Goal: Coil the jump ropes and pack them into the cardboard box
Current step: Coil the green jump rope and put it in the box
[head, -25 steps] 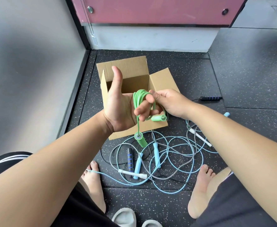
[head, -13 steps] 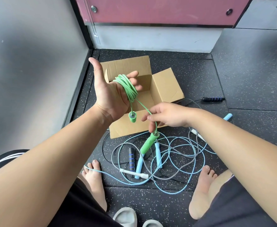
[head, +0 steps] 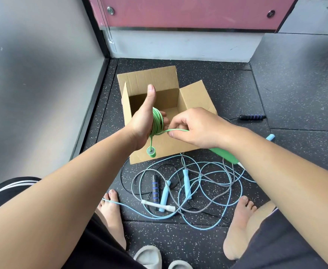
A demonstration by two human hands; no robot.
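A green jump rope (head: 157, 122) is coiled around the fingers of my left hand (head: 142, 123), thumb pointing up, above the open cardboard box (head: 170, 88). One green handle (head: 151, 151) dangles below that hand. My right hand (head: 195, 127) pinches the free green strand beside the coil; the other green handle (head: 225, 155) sticks out under my right wrist. The inside of the box that shows holds nothing.
A tangle of light blue, grey and black jump ropes (head: 188, 183) with their handles lies on the dark speckled floor between my bare feet. A black-and-blue handle (head: 253, 116) lies right of the box. A grey wall stands left, slippers (head: 149, 257) at the bottom.
My left hand turned so its back faces me and dropped over the box. My right hand rose from the lower handle to the coil, carrying the strand across it; the second handle swung right.
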